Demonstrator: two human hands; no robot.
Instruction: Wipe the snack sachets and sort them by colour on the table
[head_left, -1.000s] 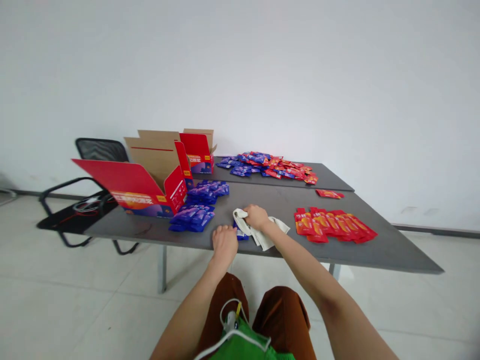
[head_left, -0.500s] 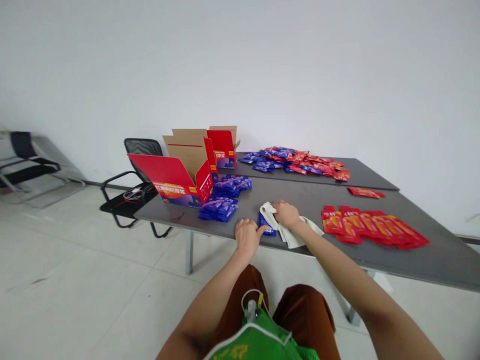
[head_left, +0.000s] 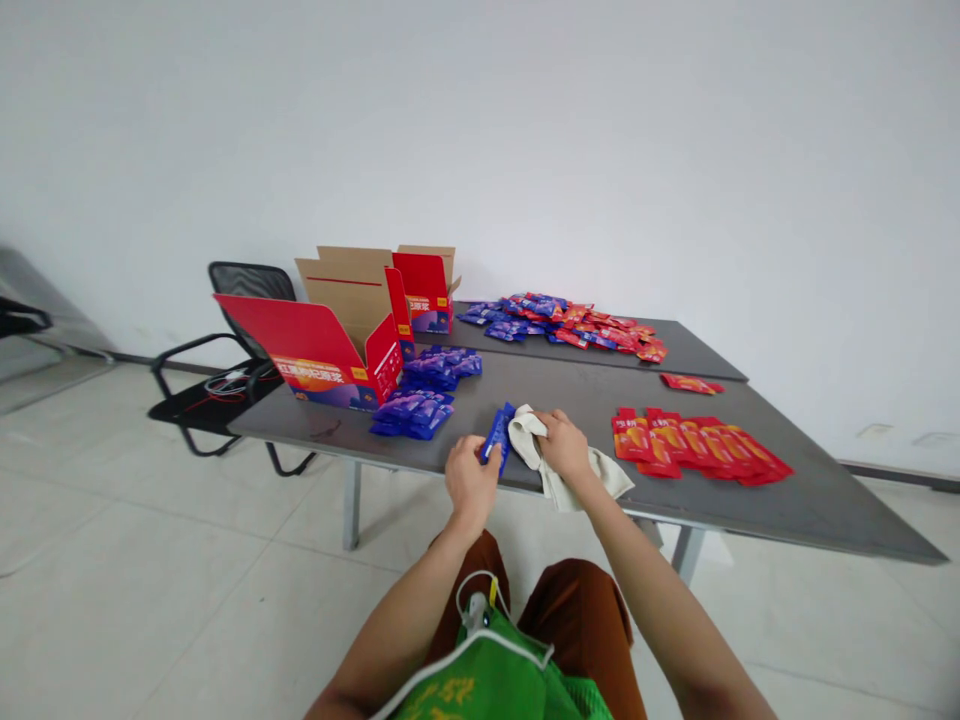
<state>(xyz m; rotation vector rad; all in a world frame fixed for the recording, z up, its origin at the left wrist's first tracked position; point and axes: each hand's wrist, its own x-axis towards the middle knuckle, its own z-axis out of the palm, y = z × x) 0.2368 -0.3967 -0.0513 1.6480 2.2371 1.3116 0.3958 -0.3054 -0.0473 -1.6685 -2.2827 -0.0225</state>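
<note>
My left hand [head_left: 472,478] pinches a blue sachet [head_left: 498,440] by its near end and holds it tilted at the table's front edge. Just to the right, my right hand [head_left: 564,446] is closed on a cream cloth [head_left: 527,432], part of which drapes over the table edge. The cloth's folded front lies close beside the sachet. Stacked blue sachets [head_left: 412,412] lie left of my left hand, with another blue stack [head_left: 442,366] behind them. Overlapping red sachets [head_left: 697,445] spread out to the right of the cloth.
An open red carton [head_left: 322,360] stands on the grey table's [head_left: 540,380] left side, with another open carton [head_left: 427,290] behind. A mixed heap of blue and red sachets [head_left: 570,322] lies at the back. One red packet [head_left: 690,384] sits apart at right. A black chair [head_left: 240,350] is at left.
The blue sachet, flat under the cloth and my left hand before, is now lifted and tilted in my left hand's fingers. The cloth no longer covers it. The view has shifted somewhat to the right.
</note>
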